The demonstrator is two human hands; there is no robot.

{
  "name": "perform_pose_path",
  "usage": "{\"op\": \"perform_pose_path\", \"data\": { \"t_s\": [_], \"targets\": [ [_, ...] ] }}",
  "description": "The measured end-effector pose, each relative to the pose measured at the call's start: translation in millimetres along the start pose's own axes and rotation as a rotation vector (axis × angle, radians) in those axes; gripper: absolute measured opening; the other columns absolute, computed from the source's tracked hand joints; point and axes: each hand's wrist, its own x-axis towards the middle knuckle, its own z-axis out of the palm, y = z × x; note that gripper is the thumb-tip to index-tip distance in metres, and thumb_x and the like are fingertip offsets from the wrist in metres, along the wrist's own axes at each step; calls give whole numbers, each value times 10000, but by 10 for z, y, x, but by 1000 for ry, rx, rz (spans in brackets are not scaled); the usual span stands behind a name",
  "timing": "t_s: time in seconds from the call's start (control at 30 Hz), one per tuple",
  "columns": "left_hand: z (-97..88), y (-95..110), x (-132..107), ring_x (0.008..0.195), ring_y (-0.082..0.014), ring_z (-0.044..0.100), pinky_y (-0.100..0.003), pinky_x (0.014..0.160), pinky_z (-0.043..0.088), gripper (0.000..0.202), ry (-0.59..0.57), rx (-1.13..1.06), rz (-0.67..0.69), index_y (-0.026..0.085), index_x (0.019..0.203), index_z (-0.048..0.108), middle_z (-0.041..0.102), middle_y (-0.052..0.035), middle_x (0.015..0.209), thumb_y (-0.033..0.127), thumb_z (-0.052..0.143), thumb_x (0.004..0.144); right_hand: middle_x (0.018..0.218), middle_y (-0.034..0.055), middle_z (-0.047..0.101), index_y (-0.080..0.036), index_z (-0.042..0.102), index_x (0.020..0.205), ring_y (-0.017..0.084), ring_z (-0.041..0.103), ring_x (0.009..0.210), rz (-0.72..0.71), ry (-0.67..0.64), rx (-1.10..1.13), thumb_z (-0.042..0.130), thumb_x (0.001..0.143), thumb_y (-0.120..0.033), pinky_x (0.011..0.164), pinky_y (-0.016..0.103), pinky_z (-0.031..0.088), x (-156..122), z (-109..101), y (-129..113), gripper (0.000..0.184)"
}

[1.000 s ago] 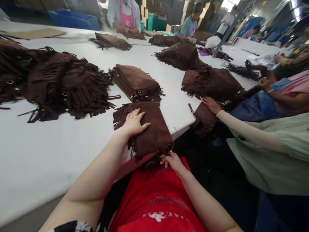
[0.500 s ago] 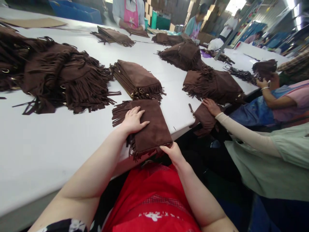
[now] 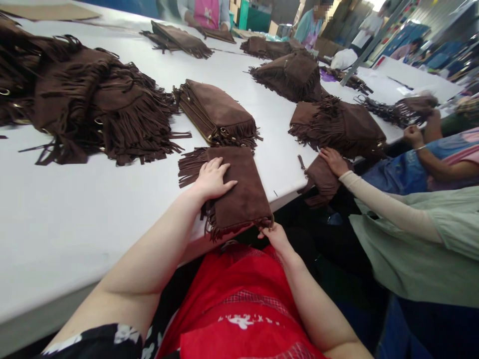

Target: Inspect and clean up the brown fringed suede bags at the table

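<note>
A brown suede bag with fringe lies flat at the front edge of the white table, its lower side slightly over the edge. My left hand rests on its upper left part, palm down with fingers spread. At the bag's lower right corner, my right hand has its fingers closed on the zip end. The fingertips and the exact part pinched are partly hidden. Fringe hangs from the bag's left and lower sides. Just behind it sits a stack of similar fringed bags with gold zips.
A large heap of fringed bags covers the left of the white table. To the right, a co-worker's hand rests on another brown bag, beside a further pile. Other people sit and stand around the table.
My right hand has shifted from the bag's corner to just below it, its fingers now curled in at the zip end. My left hand stays flat on the bag. The view has tilted slightly.
</note>
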Motion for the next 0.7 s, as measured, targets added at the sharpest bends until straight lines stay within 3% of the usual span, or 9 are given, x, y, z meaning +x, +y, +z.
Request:
{"op": "perform_pose_path", "data": {
  "t_s": [0.1,0.3,0.4,0.47,0.57,0.63,0.7],
  "targets": [
    [0,14,3,1444,-315,227,-470,1164,197,729,-13,1,-3,189,1433,417,281,-132,1564,637,453,859,538,1,645,-173,656,700,159,590,503,22,38,-55,646,639,-374,614,285,463,47,-96,167,210],
    [-2,9,-2,1442,-305,238,-462,1170,190,706,6,9,12,186,1427,427,296,-131,1559,624,436,873,613,7,678,-187,665,680,160,615,590,-2,6,-358,589,605,-165,605,257,448,88,-192,378,109],
    [4,1,3,1437,-309,250,-464,1168,197,701,8,9,19,186,1424,433,297,-133,1559,618,433,873,627,11,678,-181,671,700,171,627,621,10,41,-374,576,602,-167,653,282,483,59,-267,405,137],
    [7,5,8,1435,-307,253,-463,1167,199,699,6,12,17,190,1423,435,301,-128,1558,617,438,870,746,33,719,-182,684,791,203,669,744,-47,23,-218,588,606,-198,748,322,515,10,-302,296,209],
    [9,11,15,1437,-298,250,-458,1166,199,696,12,17,11,191,1423,432,308,-124,1554,613,440,870,1061,58,722,-205,682,1022,249,646,1034,-191,-104,106,639,599,-215,916,361,489,-85,-283,-75,425],
    [13,6,20,1438,-296,247,-454,1168,198,694,15,21,15,186,1423,431,306,-125,1554,609,436,873,1107,59,707,-204,668,1099,252,631,1050,-208,-200,178,665,633,-259,882,344,498,-123,-220,-356,470],
    [18,-7,22,1437,-299,250,-450,1169,198,693,12,25,22,183,1423,433,304,-126,1556,606,437,874,940,54,726,-176,695,985,221,650,863,-173,-207,130,664,671,-326,710,292,506,-121,-135,-560,350]
  ]
}}
